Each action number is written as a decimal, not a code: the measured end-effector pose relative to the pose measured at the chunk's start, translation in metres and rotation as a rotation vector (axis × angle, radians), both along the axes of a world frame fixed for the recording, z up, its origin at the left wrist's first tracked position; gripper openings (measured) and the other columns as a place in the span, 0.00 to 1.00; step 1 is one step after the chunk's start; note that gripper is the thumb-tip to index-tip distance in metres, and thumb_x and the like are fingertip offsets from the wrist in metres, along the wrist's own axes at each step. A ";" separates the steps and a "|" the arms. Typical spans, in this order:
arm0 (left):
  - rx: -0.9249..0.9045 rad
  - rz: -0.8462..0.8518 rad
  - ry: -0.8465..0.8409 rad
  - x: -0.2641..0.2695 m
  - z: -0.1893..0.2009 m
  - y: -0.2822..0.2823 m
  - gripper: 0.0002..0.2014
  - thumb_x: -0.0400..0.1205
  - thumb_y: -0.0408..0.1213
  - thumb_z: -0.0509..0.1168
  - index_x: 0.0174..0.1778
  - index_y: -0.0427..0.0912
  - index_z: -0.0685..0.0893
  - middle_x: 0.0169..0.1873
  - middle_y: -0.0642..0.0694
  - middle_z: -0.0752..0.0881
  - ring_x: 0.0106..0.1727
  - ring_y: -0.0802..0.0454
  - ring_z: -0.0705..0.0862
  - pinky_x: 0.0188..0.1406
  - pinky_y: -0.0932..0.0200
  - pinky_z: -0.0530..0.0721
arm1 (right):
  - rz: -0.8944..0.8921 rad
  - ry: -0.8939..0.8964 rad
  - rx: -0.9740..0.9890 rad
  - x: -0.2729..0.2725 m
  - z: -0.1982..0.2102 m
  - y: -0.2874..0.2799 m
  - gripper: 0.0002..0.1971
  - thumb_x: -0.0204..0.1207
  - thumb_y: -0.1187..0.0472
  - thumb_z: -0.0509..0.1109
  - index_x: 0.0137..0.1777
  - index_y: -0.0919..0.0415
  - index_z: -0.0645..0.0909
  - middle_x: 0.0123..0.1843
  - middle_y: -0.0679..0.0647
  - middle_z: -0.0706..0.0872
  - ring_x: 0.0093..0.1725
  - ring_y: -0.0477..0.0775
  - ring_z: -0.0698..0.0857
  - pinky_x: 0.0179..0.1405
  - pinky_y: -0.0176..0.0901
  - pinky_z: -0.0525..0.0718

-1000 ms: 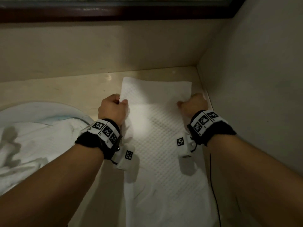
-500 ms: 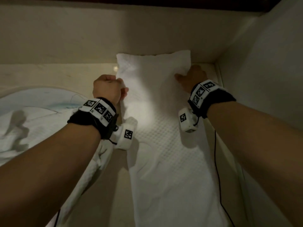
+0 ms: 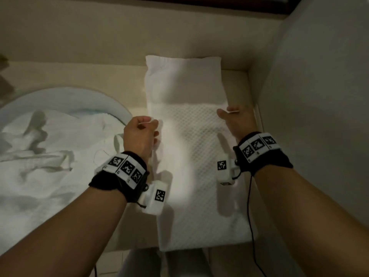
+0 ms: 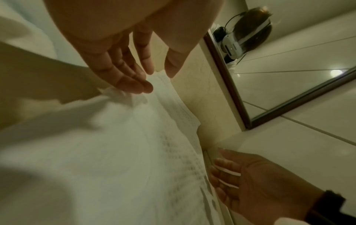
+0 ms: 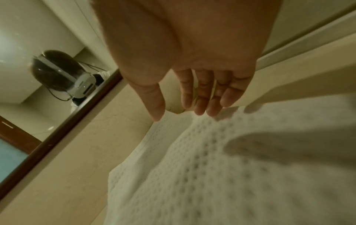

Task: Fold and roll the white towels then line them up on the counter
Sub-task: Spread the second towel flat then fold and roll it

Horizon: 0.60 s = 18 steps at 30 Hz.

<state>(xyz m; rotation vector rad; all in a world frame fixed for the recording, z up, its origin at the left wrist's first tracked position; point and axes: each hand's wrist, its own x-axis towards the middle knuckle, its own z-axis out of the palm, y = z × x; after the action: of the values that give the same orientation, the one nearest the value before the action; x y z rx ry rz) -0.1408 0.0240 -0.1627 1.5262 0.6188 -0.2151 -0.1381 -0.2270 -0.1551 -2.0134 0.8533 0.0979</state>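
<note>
A bathroom, by the look of it. A beige stone counter (image 3: 111, 76) runs into a corner, with a dark wood-framed mirror (image 4: 289, 85) above and a sink basin (image 3: 83, 96) holding white towels.

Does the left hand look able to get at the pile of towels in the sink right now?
Probably yes. The left hand is open and holds nothing, and the towel pile lies just beside it in the sink, with nothing between them.

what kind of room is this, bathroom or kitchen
Most likely a bathroom, perhaps a hotel's. A pale stone counter holds a round sink with white cloth heaped in it, a dark-framed mirror hangs on the wall above, and a white towel lies spread on the counter.
</note>
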 end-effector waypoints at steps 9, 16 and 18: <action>-0.012 -0.040 -0.035 -0.119 -0.012 0.019 0.03 0.82 0.38 0.71 0.43 0.50 0.85 0.38 0.48 0.89 0.36 0.52 0.88 0.43 0.50 0.86 | -0.045 -0.104 0.060 -0.176 -0.008 0.024 0.15 0.65 0.41 0.78 0.46 0.48 0.85 0.45 0.51 0.91 0.45 0.54 0.91 0.45 0.52 0.90; 0.114 -0.130 -0.060 -0.232 -0.017 0.044 0.04 0.83 0.40 0.70 0.42 0.52 0.86 0.38 0.50 0.91 0.35 0.51 0.90 0.45 0.46 0.91 | -0.146 -0.128 -0.010 -0.306 -0.022 0.038 0.07 0.71 0.51 0.78 0.39 0.52 0.85 0.38 0.53 0.89 0.40 0.58 0.88 0.48 0.60 0.89; 0.154 -0.157 -0.038 -0.258 -0.029 0.048 0.07 0.83 0.41 0.69 0.39 0.51 0.87 0.32 0.51 0.90 0.34 0.51 0.89 0.46 0.45 0.91 | -0.189 -0.115 -0.020 -0.332 -0.032 0.039 0.08 0.74 0.55 0.77 0.35 0.54 0.85 0.32 0.54 0.87 0.35 0.55 0.84 0.43 0.57 0.87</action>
<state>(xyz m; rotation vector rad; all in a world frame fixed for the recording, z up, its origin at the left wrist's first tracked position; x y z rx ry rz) -0.3988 0.0722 -0.1914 1.7255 0.4951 -0.2625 -0.4699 -0.1880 -0.1871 -1.9262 0.9686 -0.1327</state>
